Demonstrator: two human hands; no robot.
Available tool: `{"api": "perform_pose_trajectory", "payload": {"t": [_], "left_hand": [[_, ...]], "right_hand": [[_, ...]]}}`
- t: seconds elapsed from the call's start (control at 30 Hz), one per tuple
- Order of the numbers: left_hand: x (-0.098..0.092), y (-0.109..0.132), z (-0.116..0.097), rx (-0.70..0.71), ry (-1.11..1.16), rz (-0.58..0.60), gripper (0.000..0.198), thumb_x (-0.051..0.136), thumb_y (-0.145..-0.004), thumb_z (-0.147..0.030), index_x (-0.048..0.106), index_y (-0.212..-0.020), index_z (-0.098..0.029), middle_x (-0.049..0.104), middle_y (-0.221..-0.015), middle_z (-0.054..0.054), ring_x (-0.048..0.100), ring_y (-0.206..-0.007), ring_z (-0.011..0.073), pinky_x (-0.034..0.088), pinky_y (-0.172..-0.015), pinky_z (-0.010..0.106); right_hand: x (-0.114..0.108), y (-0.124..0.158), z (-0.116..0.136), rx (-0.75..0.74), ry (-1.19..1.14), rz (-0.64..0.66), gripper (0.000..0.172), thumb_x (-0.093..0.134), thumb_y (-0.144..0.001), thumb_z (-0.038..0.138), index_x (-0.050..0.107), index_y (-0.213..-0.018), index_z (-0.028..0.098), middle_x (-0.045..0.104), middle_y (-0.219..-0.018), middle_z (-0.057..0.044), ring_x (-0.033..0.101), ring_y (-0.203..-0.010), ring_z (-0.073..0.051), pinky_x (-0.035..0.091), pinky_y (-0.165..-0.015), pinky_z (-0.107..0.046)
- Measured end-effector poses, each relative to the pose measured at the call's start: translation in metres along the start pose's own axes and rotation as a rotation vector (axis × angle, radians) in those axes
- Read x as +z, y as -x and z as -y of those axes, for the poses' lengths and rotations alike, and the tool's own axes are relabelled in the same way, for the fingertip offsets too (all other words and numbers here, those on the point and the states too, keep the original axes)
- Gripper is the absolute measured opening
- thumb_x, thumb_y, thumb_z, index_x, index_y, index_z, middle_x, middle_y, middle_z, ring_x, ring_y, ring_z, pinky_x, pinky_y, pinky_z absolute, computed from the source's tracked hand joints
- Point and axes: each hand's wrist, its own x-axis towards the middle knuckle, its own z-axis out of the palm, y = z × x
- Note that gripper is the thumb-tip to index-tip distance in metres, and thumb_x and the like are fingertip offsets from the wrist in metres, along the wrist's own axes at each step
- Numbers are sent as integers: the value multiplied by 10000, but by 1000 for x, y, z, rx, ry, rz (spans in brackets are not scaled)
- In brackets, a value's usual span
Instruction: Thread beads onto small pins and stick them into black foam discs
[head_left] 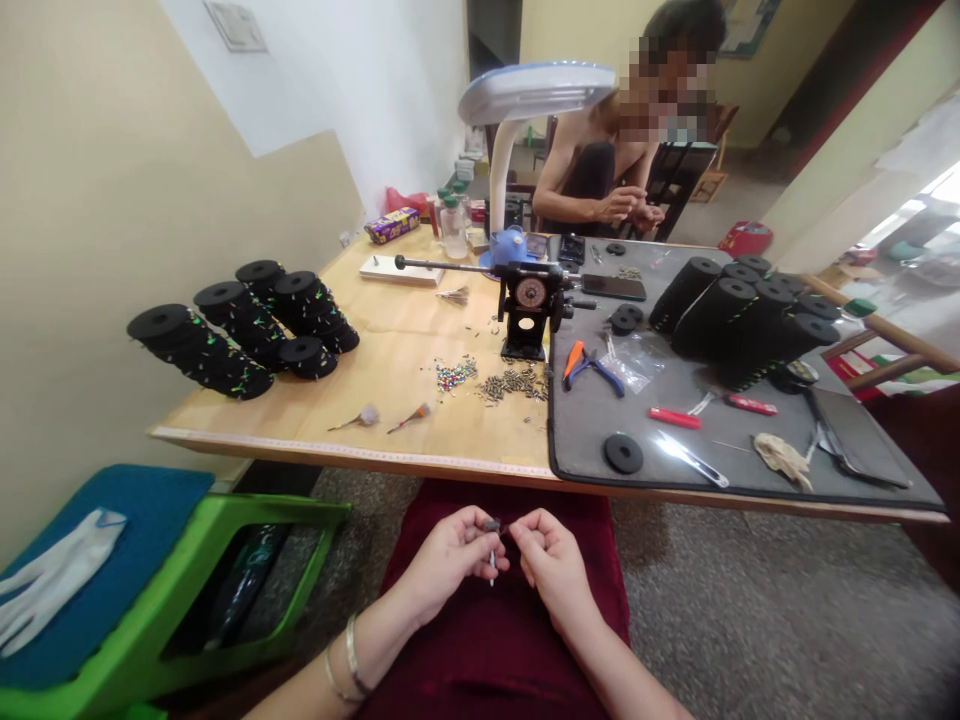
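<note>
My left hand point(454, 555), with bangles at the wrist, is pinched around a small thin piece with a dark top and a white lower end point(492, 572). What kind of piece it is cannot be made out. Close beside it, my right hand point(551, 560) has thumb and forefinger pressed together near the piece's dark end; anything between those fingertips is too small to tell. Both hands are above a dark red cloth point(592, 545) over my lap, just below the table's front edge.
On the wooden table point(405, 340) are coloured beads point(455, 374), small metal pieces point(514, 384), a black hand-crank winder point(525, 310), a lamp point(536, 90) and black foam spools point(262, 320). A grey mat point(600, 430) bears pliers point(592, 370) and more spools. Another person point(600, 180) sits opposite.
</note>
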Motion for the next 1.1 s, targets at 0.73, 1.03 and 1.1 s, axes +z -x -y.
{"api": "perform_pose_trajectory", "payload": {"t": [0.73, 1.03, 1.1], "left_hand": [[5, 2, 2, 92, -98, -11, 255, 692, -740, -335, 527, -790, -147, 620, -636, -7, 587, -577, 110, 481, -558, 233], [6, -1, 3, 27, -21, -55, 210, 695, -707, -290, 554, -715, -133, 622, -639, 10, 604, -612, 122, 494, -558, 226], [6, -2, 3, 36, -25, -68, 200, 684, -709, -285, 548, -706, -138, 621, -630, 10, 606, -604, 127, 493, -546, 226]], "right_hand": [[4, -3, -5, -28, 112, 19, 274, 632, -724, 418, 486, -667, 193, 435, -368, 105, 325, -310, -50, 272, -356, -166], [0, -4, -5, 1, 100, 22, 330, 654, -710, 472, 506, -659, 181, 423, -363, 102, 287, -309, -39, 203, -348, -167], [-1, -3, -6, 10, 101, 11, 336, 652, -712, 476, 498, -652, 183, 403, -350, 108, 279, -309, -39, 190, -353, -168]]}}
